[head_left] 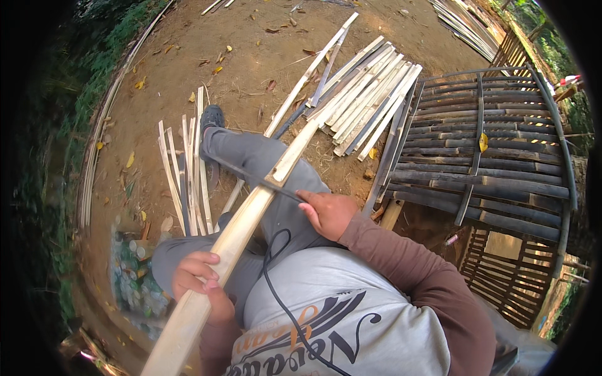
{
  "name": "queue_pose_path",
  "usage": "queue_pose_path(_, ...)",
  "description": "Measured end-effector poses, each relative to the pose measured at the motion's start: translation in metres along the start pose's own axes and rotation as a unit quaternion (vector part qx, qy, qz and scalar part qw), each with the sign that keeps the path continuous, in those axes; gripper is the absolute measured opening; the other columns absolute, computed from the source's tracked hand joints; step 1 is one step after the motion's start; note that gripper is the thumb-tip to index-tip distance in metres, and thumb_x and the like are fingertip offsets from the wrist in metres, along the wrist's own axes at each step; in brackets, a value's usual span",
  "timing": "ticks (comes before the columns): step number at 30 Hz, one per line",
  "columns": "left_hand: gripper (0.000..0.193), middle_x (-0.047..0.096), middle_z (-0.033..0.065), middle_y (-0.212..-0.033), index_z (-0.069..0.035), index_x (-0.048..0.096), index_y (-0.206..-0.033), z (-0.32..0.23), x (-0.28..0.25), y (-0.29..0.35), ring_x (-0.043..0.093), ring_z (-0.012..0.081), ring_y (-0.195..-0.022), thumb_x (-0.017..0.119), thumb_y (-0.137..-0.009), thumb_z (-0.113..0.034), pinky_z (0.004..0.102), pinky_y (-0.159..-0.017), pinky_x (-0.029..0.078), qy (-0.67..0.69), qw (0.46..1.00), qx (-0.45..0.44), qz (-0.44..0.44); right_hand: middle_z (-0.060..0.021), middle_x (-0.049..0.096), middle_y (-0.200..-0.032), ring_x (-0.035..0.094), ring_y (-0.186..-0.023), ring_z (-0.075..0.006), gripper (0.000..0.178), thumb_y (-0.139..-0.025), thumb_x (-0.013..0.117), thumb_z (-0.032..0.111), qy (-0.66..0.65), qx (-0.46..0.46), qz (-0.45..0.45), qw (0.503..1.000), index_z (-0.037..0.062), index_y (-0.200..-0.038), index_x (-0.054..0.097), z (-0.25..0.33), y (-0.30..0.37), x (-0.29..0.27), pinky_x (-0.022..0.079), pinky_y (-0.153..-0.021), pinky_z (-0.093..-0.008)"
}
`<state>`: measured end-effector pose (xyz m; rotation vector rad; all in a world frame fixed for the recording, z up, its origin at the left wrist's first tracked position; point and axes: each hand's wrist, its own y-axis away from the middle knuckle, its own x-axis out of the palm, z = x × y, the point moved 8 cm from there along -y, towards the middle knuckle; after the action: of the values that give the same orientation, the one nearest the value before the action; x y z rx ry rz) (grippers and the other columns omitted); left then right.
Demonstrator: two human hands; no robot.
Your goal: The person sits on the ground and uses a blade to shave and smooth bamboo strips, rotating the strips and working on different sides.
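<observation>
A long, pale split-bamboo slat (241, 219) runs slantwise across my lap, from the lower edge up past my bent knee. My left hand (204, 283) is closed around its near part, thumb and fingers over the top. In my right hand (329, 213) is a long, thin, dark-bladed knife (251, 180), its handle hidden in the fist. The blade lies crosswise on the slat, touching it near the knee, and its far end extends left over my shin. A notch or pale cut patch shows on the slat just beyond the blade.
Split bamboo slats (370, 94) lie piled on the dirt ahead, with a smaller bundle (188, 169) beside my shoe (212, 117). A dark bamboo bench (483, 144) stands at right. Clear plastic bottles (135, 269) sit at left. A black cord (276, 282) hangs down my shirt.
</observation>
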<state>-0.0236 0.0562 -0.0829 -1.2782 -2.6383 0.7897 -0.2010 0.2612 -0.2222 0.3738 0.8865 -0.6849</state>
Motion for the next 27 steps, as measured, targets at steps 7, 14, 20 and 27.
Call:
queue_pose_path(7, 0.020, 0.047, 0.0083, -0.087, -0.010, 0.039, -0.087, -0.009, -0.009, 0.004, 0.051, 0.0208, -0.088, 0.057, -0.085, -0.002, 0.0342, -0.086, 0.044, 0.044, 0.999, -0.032, -0.007, -0.0149, 0.075, -0.095, 0.072, -0.079, -0.0364, 0.037, -0.106, 0.060, 0.033, 0.037, 0.038, -0.024, 0.998, 0.0121, -0.136, 0.066, -0.037, -0.003, 0.007, 0.057, -0.067, -0.0468)
queue_pose_path(14, 0.018, 0.044, 0.0067, -0.084, -0.010, 0.037, -0.085, -0.015, 0.005, -0.002, 0.047, 0.0188, -0.083, 0.055, -0.084, -0.005, 0.0323, -0.079, 0.042, 0.017, 0.999, -0.030, 0.005, -0.0150, 0.074, -0.091, 0.072, -0.077, -0.0364, 0.039, -0.107, 0.057, 0.036, 0.066, 0.075, 0.013, 0.995, 0.0148, -0.138, 0.065, -0.053, -0.007, 0.006, 0.058, -0.067, -0.0472)
queue_pose_path(20, 0.017, 0.040, 0.0059, -0.081, -0.009, 0.035, -0.084, -0.021, -0.016, -0.004, 0.043, 0.0185, -0.079, 0.051, -0.080, -0.004, 0.0302, -0.079, 0.037, 0.050, 0.995, -0.014, -0.082, -0.0150, 0.073, -0.085, 0.073, -0.078, -0.0364, 0.038, -0.109, 0.052, 0.041, 0.056, 0.022, -0.008, 0.998, 0.0130, -0.132, 0.065, -0.021, 0.001, 0.002, 0.058, -0.066, -0.0475)
queue_pose_path(27, 0.020, 0.038, 0.0054, -0.078, -0.009, 0.033, -0.082, -0.019, -0.019, -0.001, 0.041, 0.0174, -0.075, 0.053, -0.081, -0.007, 0.0296, -0.076, 0.036, 0.057, 0.993, -0.005, -0.104, -0.0182, 0.075, -0.091, 0.074, -0.079, -0.0377, 0.038, -0.110, 0.052, 0.039, 0.024, 0.003, -0.013, 1.000, 0.0136, -0.135, 0.065, -0.017, 0.007, 0.004, 0.059, -0.068, -0.0487)
